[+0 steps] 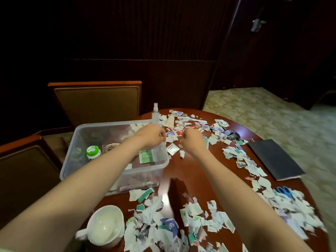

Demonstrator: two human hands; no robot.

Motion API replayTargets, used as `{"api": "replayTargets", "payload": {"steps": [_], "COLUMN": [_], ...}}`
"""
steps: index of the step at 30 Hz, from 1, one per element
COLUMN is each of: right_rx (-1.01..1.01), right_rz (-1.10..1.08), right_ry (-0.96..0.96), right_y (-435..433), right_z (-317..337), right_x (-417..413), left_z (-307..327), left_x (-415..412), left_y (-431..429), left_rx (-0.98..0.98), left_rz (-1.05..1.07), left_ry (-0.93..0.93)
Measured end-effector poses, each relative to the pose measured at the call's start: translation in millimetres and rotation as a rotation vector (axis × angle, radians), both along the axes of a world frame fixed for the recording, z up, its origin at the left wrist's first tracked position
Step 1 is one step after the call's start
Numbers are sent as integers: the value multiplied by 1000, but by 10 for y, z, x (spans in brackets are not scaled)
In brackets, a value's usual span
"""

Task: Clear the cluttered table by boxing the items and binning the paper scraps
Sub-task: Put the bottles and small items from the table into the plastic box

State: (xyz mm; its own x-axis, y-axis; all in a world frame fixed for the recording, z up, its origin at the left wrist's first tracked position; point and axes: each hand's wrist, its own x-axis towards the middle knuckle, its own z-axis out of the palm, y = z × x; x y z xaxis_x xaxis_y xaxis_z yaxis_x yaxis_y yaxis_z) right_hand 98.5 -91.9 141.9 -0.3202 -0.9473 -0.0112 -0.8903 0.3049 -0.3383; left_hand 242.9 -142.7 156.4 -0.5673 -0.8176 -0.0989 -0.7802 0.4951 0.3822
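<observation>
Reaching across the round reddish-brown wooden desk [181, 170], by the far right corner of the clear plastic storage box [71, 151]. Hard to tell any catch inside the curled fingers of left hand [152, 133] or right hand [192, 140]. Best to box the square silver foil sachet [171, 149] first, then rake the torn white paper scraps [200, 215] together for binning.

Bare lane of glossy red-brown wooden table [183, 168] runs up the centre, between clear plastic storage box [141, 179] on left and band of torn paper scraps [254, 171] on right. Scraps heaped along near edge too. Tall clear spray bottle [156, 113] upright at box's far corner; white ceramic mug [105, 224] near-left; dark flat notebook [274, 159] at right edge
</observation>
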Motion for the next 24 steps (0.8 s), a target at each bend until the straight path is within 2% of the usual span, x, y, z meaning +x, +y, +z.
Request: {"api": "replayTargets", "payload": {"steps": [3,8,20,24], "right_rx": [26,67,151,209], "right_rz": [-69,-188,-511,-594], "right_ry": [-10,-33,-129,-92], "right_y": [215,601,1544,1870], "right_z": [-3,-46,-400,-477], "right_x": [-180,-513,-1487,-1859], "left_z": [61,121,-139,-248], "left_x": [-179,-641,-1767,-2100], "left_y": [134,440,1102,1240], "left_rx": [-13,90,163,191], "left_rz": [-43,-123,-386,-445], "left_ry": [31,198,71,31]}}
